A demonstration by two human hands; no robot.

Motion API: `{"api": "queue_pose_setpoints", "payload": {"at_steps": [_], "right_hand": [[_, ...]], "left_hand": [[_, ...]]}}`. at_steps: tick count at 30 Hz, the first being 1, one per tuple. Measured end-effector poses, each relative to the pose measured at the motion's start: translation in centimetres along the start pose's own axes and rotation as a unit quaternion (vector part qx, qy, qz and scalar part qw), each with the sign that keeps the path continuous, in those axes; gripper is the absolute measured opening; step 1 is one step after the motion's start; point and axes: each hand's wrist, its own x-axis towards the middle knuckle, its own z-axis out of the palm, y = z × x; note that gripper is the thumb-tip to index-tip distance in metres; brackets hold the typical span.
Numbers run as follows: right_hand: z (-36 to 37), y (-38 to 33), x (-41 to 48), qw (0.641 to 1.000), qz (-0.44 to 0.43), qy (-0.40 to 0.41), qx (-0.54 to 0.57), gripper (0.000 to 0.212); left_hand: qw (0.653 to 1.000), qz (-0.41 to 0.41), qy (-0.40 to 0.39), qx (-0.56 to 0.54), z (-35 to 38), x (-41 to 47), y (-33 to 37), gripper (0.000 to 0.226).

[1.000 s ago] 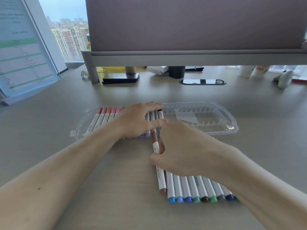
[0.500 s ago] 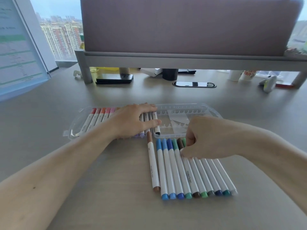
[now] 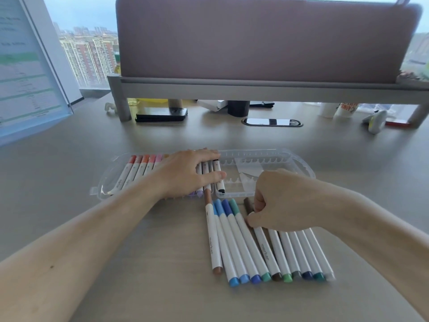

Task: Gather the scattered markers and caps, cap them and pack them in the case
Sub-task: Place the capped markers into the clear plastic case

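Observation:
A clear plastic marker case (image 3: 299,163) lies open on the desk, its left half filled with several capped white markers (image 3: 137,170). My left hand (image 3: 188,174) lies flat on those markers, fingers straight, pressing them down. In front of the case, several capped markers (image 3: 241,242) lie side by side in a row on the desk, a brown one (image 3: 212,238) at the left. My right hand (image 3: 281,203) rests on this row with curled fingers that pinch a dark brown marker (image 3: 267,247) near its cap. The right half of the case holds only a paper slip.
A desk divider on a grey frame (image 3: 255,89) stands behind the case. Under it lie a black phone (image 3: 161,113), a dark cup (image 3: 238,108) and a cable port (image 3: 271,122). A tilted board (image 3: 25,73) stands at the far left.
My right hand let go of the brown marker, which now lies on the desk, and moved right onto the row, pinching the dark brown one. My left hand stayed on the case markers.

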Motion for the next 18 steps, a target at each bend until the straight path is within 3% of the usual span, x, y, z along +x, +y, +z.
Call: {"api": "queue_pose_setpoints", "payload": {"at_steps": [7, 12, 18], "right_hand": [[-1.4, 0.3, 0.3, 0.994, 0.022, -0.044, 0.094, 0.040], [-3.0, 0.7, 3.0, 0.972, 0.027, 0.038, 0.229, 0.040], [-2.6, 1.1, 8.5, 0.953, 0.055, 0.097, 0.281, 0.038]], "left_hand": [[1.000, 0.003, -0.002, 0.005, -0.1, -0.1, 0.1, 0.083], [1.000, 0.008, -0.001, 0.009, -0.2, -0.3, 0.5, 0.078], [0.999, 0.016, 0.008, 0.032, -0.3, -0.6, 1.0, 0.065]]}}
